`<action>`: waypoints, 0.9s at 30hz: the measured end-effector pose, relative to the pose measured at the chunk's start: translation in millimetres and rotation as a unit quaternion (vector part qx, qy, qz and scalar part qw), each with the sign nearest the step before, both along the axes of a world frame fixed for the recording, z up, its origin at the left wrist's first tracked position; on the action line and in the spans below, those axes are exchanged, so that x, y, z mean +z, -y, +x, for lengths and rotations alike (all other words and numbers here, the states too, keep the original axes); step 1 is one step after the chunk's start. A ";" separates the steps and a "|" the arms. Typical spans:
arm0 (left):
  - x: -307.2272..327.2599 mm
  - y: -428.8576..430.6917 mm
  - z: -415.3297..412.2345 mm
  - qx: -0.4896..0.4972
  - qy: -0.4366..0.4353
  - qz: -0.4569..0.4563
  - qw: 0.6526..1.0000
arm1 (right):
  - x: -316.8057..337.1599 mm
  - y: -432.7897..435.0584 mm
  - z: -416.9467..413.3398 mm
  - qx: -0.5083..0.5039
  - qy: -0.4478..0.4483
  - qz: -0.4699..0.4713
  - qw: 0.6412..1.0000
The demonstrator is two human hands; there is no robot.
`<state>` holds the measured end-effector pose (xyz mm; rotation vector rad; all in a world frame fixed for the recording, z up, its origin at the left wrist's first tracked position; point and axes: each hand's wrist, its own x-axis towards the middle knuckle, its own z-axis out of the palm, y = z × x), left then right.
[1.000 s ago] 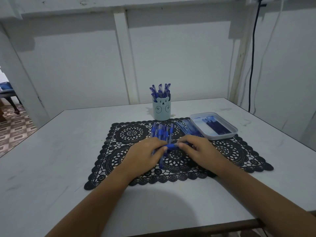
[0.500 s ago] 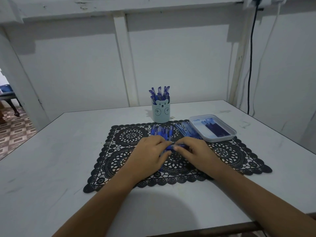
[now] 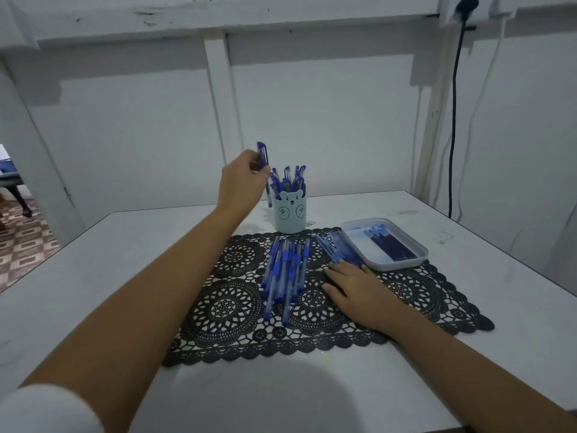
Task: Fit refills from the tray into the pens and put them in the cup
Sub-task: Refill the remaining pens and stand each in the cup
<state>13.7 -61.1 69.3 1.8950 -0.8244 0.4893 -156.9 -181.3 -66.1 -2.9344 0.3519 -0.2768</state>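
My left hand (image 3: 242, 179) is raised just left of the pale blue bear cup (image 3: 290, 215) and grips a blue pen (image 3: 263, 170) almost upright, its tip hanging beside the cup's left rim. Several capped blue pens stand in the cup. A bunch of loose blue pens (image 3: 285, 273) lies on the black lace mat (image 3: 421, 292). My right hand (image 3: 352, 285) rests flat on the mat, fingertips touching a second bunch of blue pen parts (image 3: 338, 250) lying beside the white tray (image 3: 420, 256). Dark refills (image 3: 390, 246) lie in the tray.
The mat lies on a white table (image 3: 125, 276) set against a white wall. A black cable (image 3: 452, 120) hangs down at the back right. At the left the table's edge drops to a patterned floor (image 3: 22, 245).
Both hands held one pen together over the mat. My left hand has since lifted that pen up and back to the cup, and my right hand has let go and settled on the mat near the tray.
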 end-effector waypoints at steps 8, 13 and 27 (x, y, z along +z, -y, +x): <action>27.3 55.0 45.7 0.007 -0.047 -0.103 0.994 | 0.6 -0.1 -0.4 0.003 0.012 0.010 1.000; 14.1 73.4 59.2 0.011 -0.049 -0.002 0.999 | 0.3 0.9 -0.4 0.003 0.013 0.011 1.000; -15.6 80.2 69.0 0.058 0.037 0.201 0.977 | 0.9 1.1 -2.1 0.005 0.017 0.017 1.000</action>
